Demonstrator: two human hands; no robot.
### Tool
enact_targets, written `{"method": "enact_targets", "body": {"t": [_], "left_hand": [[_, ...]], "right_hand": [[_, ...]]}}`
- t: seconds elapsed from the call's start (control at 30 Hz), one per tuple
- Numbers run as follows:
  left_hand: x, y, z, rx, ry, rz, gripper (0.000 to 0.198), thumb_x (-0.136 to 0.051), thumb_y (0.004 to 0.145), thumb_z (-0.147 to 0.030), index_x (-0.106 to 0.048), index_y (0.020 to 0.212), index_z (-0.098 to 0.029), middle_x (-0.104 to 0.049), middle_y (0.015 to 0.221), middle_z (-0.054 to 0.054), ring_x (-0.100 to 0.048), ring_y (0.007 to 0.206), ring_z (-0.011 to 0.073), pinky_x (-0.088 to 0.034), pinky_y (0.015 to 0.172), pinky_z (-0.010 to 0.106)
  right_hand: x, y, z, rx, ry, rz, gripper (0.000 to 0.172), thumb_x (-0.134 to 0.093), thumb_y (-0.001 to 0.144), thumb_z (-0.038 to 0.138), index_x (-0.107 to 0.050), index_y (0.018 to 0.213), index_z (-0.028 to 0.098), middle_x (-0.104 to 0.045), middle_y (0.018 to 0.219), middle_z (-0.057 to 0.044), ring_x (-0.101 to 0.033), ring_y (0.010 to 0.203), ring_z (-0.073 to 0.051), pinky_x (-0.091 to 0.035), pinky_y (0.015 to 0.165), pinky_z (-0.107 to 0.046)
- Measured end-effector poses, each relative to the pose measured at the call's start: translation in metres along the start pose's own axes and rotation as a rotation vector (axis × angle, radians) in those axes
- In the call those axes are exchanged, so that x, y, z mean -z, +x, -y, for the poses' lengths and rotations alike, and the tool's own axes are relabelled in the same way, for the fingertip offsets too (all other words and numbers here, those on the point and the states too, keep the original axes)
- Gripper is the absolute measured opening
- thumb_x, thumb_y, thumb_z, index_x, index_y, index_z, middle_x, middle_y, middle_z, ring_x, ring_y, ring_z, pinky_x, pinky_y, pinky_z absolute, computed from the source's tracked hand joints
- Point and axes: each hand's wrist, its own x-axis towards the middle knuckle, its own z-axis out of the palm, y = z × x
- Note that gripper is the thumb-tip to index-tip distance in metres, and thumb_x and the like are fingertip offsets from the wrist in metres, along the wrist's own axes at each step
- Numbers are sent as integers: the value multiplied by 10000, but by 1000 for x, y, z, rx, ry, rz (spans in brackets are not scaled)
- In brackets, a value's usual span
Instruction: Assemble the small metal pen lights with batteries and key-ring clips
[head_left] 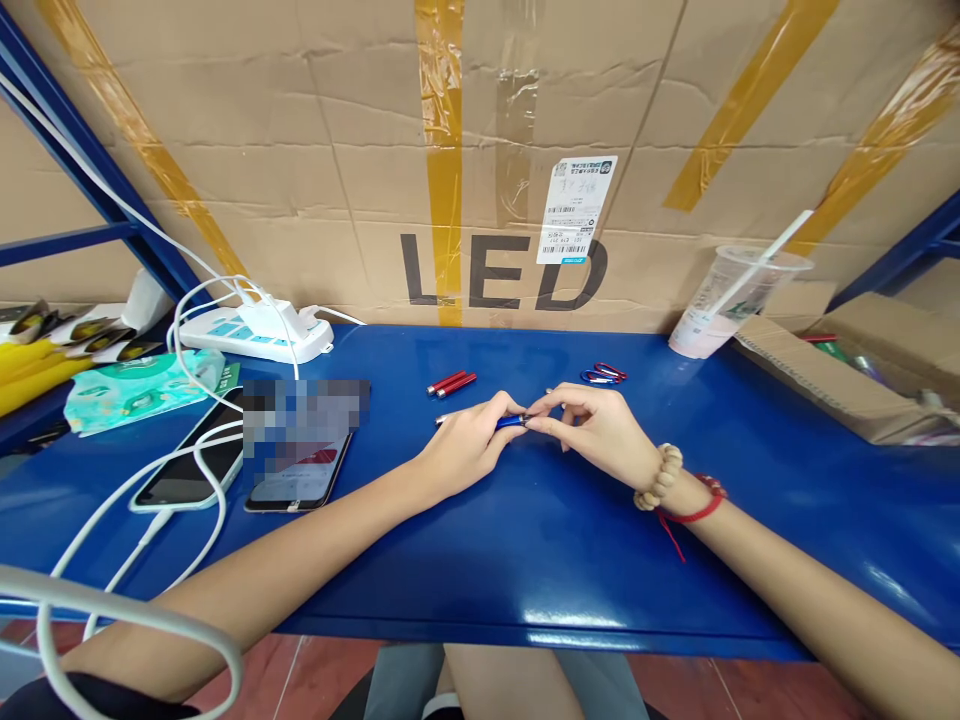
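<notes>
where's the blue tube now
Near the head view's centre, the blue tube is held by the left hand and right hand, below the red tubes.

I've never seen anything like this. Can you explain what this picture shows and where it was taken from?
There is no machine here, just someone's two bare hands. The camera sits on that person's own head, looking forward and down, so you see roughly what they see. The left hand holds a slim blue tube, while the right hand pinches its end. On the blue tabletop, beyond the hands, lie two red tubes and some small red and blue clips. To the left are two phones and a white power strip; to the right, a plastic cup.
</notes>
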Motion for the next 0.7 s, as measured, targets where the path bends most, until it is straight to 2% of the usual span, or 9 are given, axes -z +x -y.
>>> {"method": "enact_targets", "body": {"t": [0.1,0.17,0.23,0.33,0.47,0.6,0.7], "left_hand": [[1,1,-1,68,-5,-12,188,-381,891,-338,-477,1003,-222,-648,940,16,-624,853,173,-468,692,263],[1,1,-2,98,-4,-27,200,-371,892,-351,-471,1011,-226,-650,907,13,-623,844,172,-464,697,266],[2,1,-3,107,1,-39,204,-364,893,-353,-465,1021,-229,-648,875,6,-620,833,168,-457,711,270],[2,1,-4,106,0,-40,210,-361,893,-352,-459,1035,-231,-639,844,-2,-617,803,163,-447,724,275],[2,1,-4,99,-30,-30,210,-363,892,-346,-448,1041,-226,-627,823,3,-610,781,162,-438,719,275],[1,0,-2,52,-54,-32,215,-398,878,-349,-426,1046,-218,-615,808,5,-600,782,156,-429,691,255],[0,0,-1,38,-37,-27,236,-411,870,-375,-418,1045,-216,-601,753,-12,-589,710,145,-422,651,243]], "right_hand": [[11,4,-6,-21,-128,-108,305,-569,755,481,-674,838,206,-671,781,-24,-560,495,-103,-409,485,-235],[23,7,-14,-62,-307,-244,257,-557,777,444,-680,849,230,-673,801,-20,-577,541,-117,-397,491,-239],[35,10,-26,-117,-514,-313,203,-563,779,389,-688,838,240,-667,826,-24,-583,569,-131,-367,468,-241],[44,11,-47,-167,-736,-297,177,-545,786,324,-702,781,243,-655,821,-36,-578,582,-143,-327,434,-245],[40,11,-68,-147,-853,-207,159,-560,764,280,-707,818,253,-648,834,-42,-588,684,-171,-339,444,-248],[38,11,-72,-141,-868,-162,139,-583,738,258,-710,791,245,-649,849,-47,-585,772,-201,-375,475,-259],[39,12,-68,-120,-844,-138,129,-582,730,253,-710,727,236,-654,857,-48,-581,794,-211,-400,501,-269]]}}
